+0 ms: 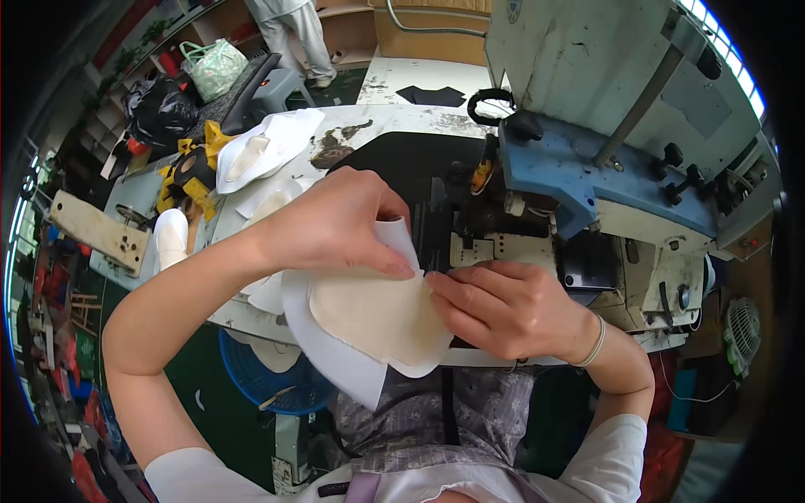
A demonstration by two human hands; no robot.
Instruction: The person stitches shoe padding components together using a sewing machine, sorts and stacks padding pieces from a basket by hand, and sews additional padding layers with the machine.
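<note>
Both hands hold a white shoe upper (306, 327) with a cream lining (369, 314), in front of my body over the table's near edge. My left hand (344, 222) is closed on its far edge, thumb pressing on the lining. With thumb and fingers together, my right hand (507, 306) pinches the upper's right edge close to my left thumb. Part of the piece is hidden behind my left hand. Right beyond the hands is the dark work plate of a machine with a blue head (579, 168).
Similar white pieces (272, 151) lie on the table to the left, near yellow tape rolls (189, 176). A white shoe-shaped form (170, 237) stands farther left. Below the table sits a blue basket (239, 377) with cut pieces. A person (293, 38) stands at the back.
</note>
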